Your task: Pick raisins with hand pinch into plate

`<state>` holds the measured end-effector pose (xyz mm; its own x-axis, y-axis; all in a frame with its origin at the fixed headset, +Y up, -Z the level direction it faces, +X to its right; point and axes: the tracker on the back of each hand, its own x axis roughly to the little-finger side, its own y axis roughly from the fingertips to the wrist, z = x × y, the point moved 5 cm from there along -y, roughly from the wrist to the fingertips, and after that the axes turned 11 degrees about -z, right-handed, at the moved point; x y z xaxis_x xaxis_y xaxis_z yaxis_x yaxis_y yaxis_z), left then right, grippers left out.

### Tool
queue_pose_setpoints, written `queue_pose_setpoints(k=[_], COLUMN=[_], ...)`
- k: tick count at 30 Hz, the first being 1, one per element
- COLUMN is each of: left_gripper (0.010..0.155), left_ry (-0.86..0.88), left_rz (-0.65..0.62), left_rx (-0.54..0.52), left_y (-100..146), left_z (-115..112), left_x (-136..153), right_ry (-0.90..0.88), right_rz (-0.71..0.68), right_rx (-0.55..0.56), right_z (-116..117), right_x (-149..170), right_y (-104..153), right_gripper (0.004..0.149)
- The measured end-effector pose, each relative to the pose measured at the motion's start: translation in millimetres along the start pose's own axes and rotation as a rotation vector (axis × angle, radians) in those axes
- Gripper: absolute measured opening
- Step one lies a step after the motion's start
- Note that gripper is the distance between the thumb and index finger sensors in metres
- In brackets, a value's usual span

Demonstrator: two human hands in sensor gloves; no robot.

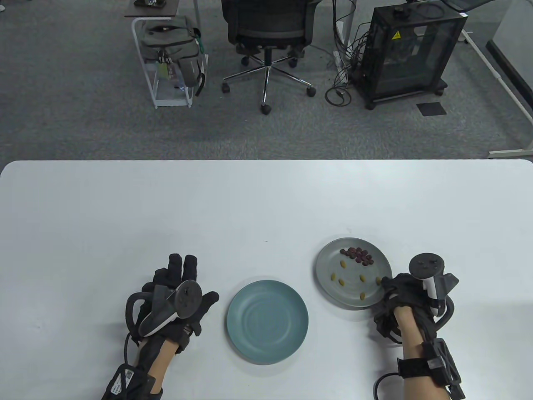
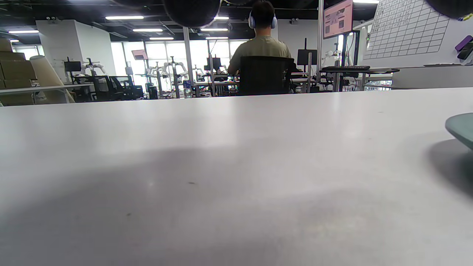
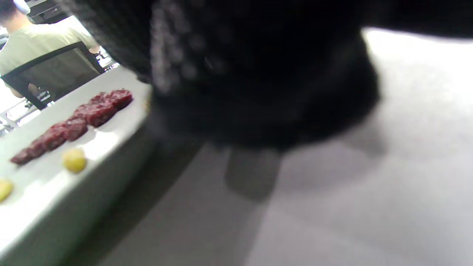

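Note:
A grey plate (image 1: 333, 287) at the right holds a cluster of dark red raisins (image 1: 357, 255) and several loose yellow raisins (image 1: 342, 263). An empty teal plate (image 1: 267, 321) sits at the front middle. My right hand (image 1: 385, 284) is at the grey plate's right rim, fingers bunched beside a yellow raisin (image 1: 378, 280); whether it pinches it is hidden. In the right wrist view the black glove (image 3: 258, 74) fills the top, with red raisins (image 3: 74, 125) and a yellow raisin (image 3: 74, 160) on the plate (image 3: 74, 207). My left hand (image 1: 195, 279) rests on the table left of the teal plate, fingers stretched out, holding nothing.
The white table (image 1: 266, 200) stretches far beyond both plates. The teal plate's rim (image 2: 462, 127) shows at the right edge of the left wrist view. An office chair (image 1: 266, 37), a cart with a backpack (image 1: 173, 46) and a black cabinet (image 1: 410, 50) stand past the table.

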<state>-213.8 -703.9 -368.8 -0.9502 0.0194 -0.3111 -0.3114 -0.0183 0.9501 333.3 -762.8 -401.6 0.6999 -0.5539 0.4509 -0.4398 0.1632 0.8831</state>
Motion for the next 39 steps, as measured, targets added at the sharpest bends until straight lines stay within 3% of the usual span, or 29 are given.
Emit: queue_pose_setpoints(k=[7,14,20,32,39], left_gripper=[0.092,0.091,0.091,0.089,0.085], left_ry=[0.015,0.036,0.048,0.144,0.408], left_rz=[-0.004,-0.006,-0.013,-0.044,-0.127], left_rx=[0.004,0.002,-0.014,-0.089,-0.174], left_y=[-1,-1,0,2,3], left_z=[-1,-2,0,8,15], left_x=[-2,-3,-5,-13,-26], right_ry=[-0.100,-0.290,-0.359,-0.405,-0.355], right_rz=[0.025,0.017,-0.018,-0.223,-0.371], right_rx=[-0.011,-0.131,-0.107,-0.169,-0.244], right_z=[-2,10,4,3,20], right_x=[9,17,14,-43,-87], right_y=[-1,-4,-2,29,58], right_gripper=[0.048,0.047,0.048,0.047,0.047])
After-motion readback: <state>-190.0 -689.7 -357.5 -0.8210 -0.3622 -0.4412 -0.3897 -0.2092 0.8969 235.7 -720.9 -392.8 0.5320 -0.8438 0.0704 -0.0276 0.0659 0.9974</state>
